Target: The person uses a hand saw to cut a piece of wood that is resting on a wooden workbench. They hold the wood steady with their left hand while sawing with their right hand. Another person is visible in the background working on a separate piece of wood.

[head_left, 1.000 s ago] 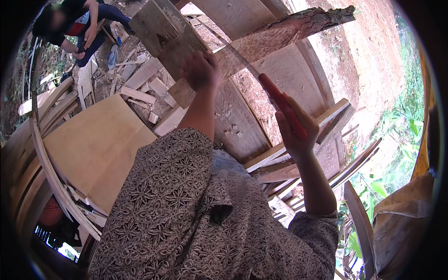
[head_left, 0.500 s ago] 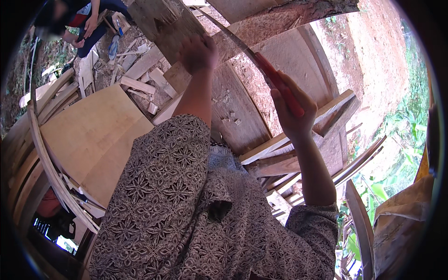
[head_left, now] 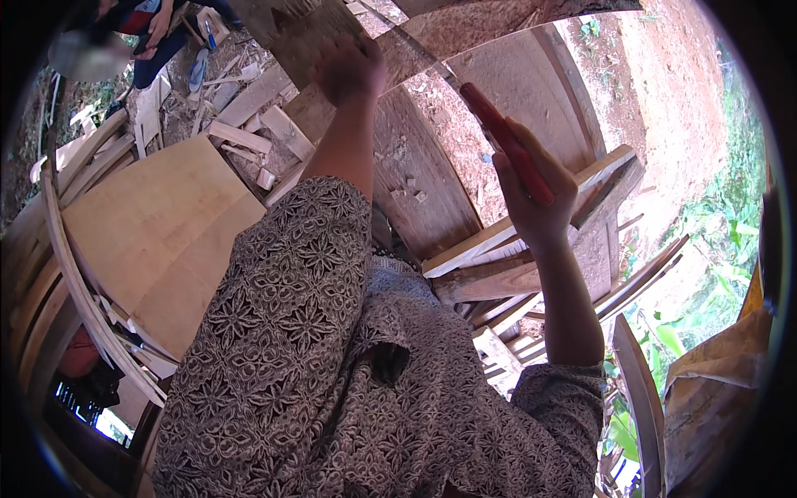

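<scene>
My right hand point(head_left: 541, 199) is closed around the red handle point(head_left: 508, 145) of a handsaw. The saw's thin blade point(head_left: 413, 48) slants up and away to the left, and its far end lies beside a wide wooden board point(head_left: 309, 37). My left hand point(head_left: 349, 70) rests on that board near its right edge, fingers curled down against it. A rough-barked timber point(head_left: 498, 37) runs crosswise beneath the blade. Whether the teeth are touching wood cannot be made out.
Another person point(head_left: 154, 37) crouches at the far left. Wood offcuts point(head_left: 241, 137) litter the ground there. A broad flat panel point(head_left: 158, 241) lies to my left, beside stacked planks point(head_left: 37, 324). A wooden frame point(head_left: 498, 245) stands near my right forearm. Green plants point(head_left: 730, 224) grow at the far right.
My right hand has drawn the saw slightly back, down and to the right. My left hand stays on the board. The view has shifted a little, and the other person's head has moved.
</scene>
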`<move>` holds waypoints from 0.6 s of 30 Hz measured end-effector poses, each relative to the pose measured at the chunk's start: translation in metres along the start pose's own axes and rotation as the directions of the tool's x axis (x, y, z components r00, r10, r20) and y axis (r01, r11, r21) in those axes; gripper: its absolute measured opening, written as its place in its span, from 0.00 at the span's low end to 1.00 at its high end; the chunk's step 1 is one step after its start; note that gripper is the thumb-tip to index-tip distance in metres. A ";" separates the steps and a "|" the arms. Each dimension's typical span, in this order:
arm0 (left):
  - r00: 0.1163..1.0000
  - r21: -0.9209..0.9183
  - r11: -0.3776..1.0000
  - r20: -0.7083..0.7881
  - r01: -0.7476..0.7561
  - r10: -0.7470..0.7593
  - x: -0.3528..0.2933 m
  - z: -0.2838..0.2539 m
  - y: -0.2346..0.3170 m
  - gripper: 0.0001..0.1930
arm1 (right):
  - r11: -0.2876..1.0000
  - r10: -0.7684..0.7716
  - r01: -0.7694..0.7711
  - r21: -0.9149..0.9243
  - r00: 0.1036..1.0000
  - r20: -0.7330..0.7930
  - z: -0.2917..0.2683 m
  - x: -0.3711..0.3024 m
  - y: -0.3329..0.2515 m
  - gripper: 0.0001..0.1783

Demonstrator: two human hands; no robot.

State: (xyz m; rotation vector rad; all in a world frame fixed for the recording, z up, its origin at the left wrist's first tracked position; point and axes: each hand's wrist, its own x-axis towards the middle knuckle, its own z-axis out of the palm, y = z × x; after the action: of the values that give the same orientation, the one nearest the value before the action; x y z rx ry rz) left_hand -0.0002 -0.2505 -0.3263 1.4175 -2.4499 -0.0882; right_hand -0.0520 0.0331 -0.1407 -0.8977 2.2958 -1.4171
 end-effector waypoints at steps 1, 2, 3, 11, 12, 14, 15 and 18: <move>1.000 0.000 1.000 -0.003 0.002 -0.002 0.001 0.002 -0.001 0.19 | 0.999 0.033 -0.032 -0.039 0.999 0.028 -0.004 -0.005 -0.003 0.25; 1.000 0.000 1.000 -0.006 0.004 -0.004 0.001 0.005 -0.003 0.19 | 0.995 0.067 -0.062 -0.080 0.996 0.055 -0.011 -0.011 -0.009 0.26; 1.000 -0.005 1.000 -0.007 0.004 -0.004 0.002 0.007 -0.003 0.19 | 0.988 0.104 -0.094 -0.126 0.992 0.077 -0.018 -0.018 -0.016 0.27; 0.992 -0.017 1.000 0.125 0.011 -0.008 0.006 0.003 -0.004 0.16 | 0.997 0.010 0.003 -0.082 0.987 0.160 -0.060 -0.042 -0.051 0.30; 0.991 -0.025 1.000 0.135 0.011 -0.007 0.009 0.002 -0.006 0.16 | 0.996 -0.009 0.022 -0.086 0.989 0.150 -0.058 -0.038 -0.053 0.30; 0.995 0.006 1.000 0.097 -0.005 0.004 0.005 -0.001 -0.005 0.16 | 0.995 -0.025 0.039 -0.096 0.990 0.140 -0.049 -0.027 -0.051 0.29; 0.997 0.022 1.000 0.080 -0.016 0.014 0.003 -0.005 -0.003 0.15 | 0.994 -0.017 0.031 -0.104 0.991 0.134 -0.037 -0.021 -0.042 0.29; 0.983 0.022 0.999 0.182 0.036 -0.039 0.004 -0.017 0.000 0.15 | 0.998 0.046 -0.045 -0.033 0.998 0.037 0.029 0.025 -0.009 0.24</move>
State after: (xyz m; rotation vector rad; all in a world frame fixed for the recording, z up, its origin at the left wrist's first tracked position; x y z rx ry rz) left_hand 0.0030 -0.2522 -0.3089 1.5256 -2.5756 -0.2133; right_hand -0.0523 -0.0064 -0.1452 -0.8681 2.3025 -1.3365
